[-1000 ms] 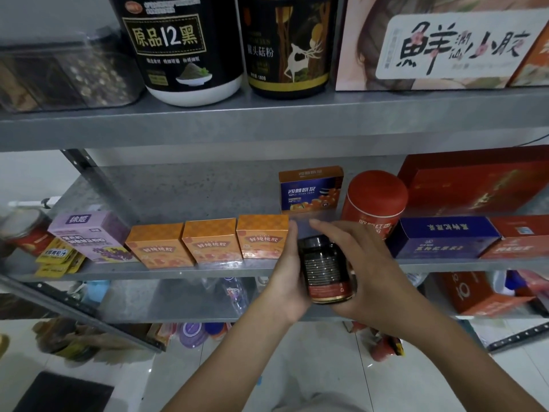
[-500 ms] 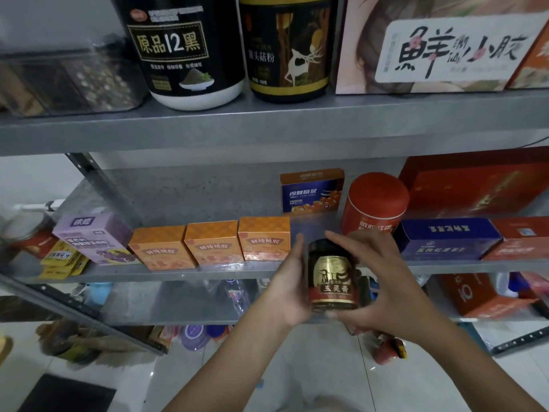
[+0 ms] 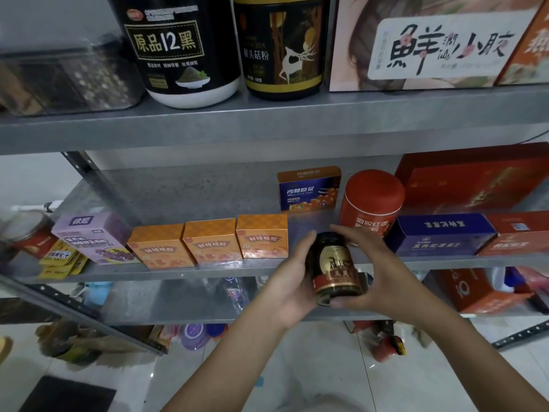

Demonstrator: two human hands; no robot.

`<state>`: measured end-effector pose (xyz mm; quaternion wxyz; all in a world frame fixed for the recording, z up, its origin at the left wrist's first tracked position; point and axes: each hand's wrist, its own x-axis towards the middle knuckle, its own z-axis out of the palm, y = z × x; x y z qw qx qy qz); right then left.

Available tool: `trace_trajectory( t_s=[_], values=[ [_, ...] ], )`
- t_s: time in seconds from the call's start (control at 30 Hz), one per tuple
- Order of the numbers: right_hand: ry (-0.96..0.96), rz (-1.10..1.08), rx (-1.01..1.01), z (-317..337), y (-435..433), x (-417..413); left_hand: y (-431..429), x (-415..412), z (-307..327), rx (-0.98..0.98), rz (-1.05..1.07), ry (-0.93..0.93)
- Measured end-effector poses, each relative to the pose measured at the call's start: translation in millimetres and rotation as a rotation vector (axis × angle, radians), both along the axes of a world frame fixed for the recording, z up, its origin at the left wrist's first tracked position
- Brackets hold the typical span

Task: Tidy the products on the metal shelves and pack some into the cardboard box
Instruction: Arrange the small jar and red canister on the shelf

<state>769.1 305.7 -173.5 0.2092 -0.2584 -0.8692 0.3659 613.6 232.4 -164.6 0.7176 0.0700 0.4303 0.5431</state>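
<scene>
Dark jar [image 3: 335,266] with a gold and red label stands upright between both hands. It is in the air just in front of the lip of the middle shelf [image 3: 178,272], at the gap between the orange boxes [image 3: 212,242] and the red canister [image 3: 371,203]. The left hand [image 3: 292,281] is clamped on its left side, fingers running up the wall. The right hand [image 3: 377,275] is wrapped over its top and right side.

We judge that the 2-handed hold steadies the jar and keeps its label facing out, since the front row of products shows its faces forward. The open stretch of shelf behind the jar looks to us like a likely slot. It could as well be meant for the cardboard box, which we cannot see here.

Among what we can count on the middle shelf:
- 3 matching orange boxes in a row
- 1 purple box [image 3: 92,236] to their left
- a heap of yellow sachets [image 3: 64,260] further left, number unclear
- 1 blue and orange box [image 3: 309,188] at the far side
- 1 red canister
- 1 navy box [image 3: 439,234]
- 1 flat red box [image 3: 520,233] at its right
- 1 large red gift box [image 3: 475,179] behind

On the top shelf [image 3: 297,126] we count 1 black tub [image 3: 181,49], 1 deer canister [image 3: 282,46], 1 pink box [image 3: 430,40] and 1 clear container [image 3: 68,78].
</scene>
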Motion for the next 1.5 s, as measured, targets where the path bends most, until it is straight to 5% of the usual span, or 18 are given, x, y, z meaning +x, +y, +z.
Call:
trace_trajectory(
  t_s=[0.13, 0.2, 0.33, 0.6, 0.7, 0.93, 1.03, 1.23, 1.5],
  values=[
    [0.137, -0.029, 0.444, -8.3, -2.8, -2.3, -3.9, -12.8, -0.7, 0.225, -0.112, 0.274],
    [0.138, -0.040, 0.473, -13.8, -3.1, -1.8, -4.5, -15.2, 4.6, 0.266, -0.116, 0.357],
    [0.095, -0.001, 0.316, -16.6, -2.5, 1.3, -3.5, -14.1, 7.2, 0.304, -0.134, 0.468],
    [0.107, 0.006, 0.313, -18.8, 6.5, 1.7, 3.1, -14.1, 10.6, 0.308, -0.119, 0.656],
    [0.052, 0.061, 0.119, -11.5, 11.3, 4.0, 7.3, -16.7, 7.1, 0.322, -0.062, 0.703],
    [0.165, -0.178, -0.296, -17.5, 5.9, -20.9, 19.1, -17.9, 7.1, 0.393, -0.024, 0.868],
    [0.188, -0.268, -0.389, -26.5, 13.2, -32.8, 25.2, -22.5, 6.6, 0.406, -0.136, 1.177],
    [0.063, -0.456, -0.262, -57.3, 37.4, -67.8, 29.3, -75.2, -5.3, 0.305, -0.231, 2.152],
    [-0.143, -0.545, -0.202, -103.0, 49.1, -96.6, 26.4, -125.3, -65.2, 0.047, -0.493, 2.334]
  ],
)
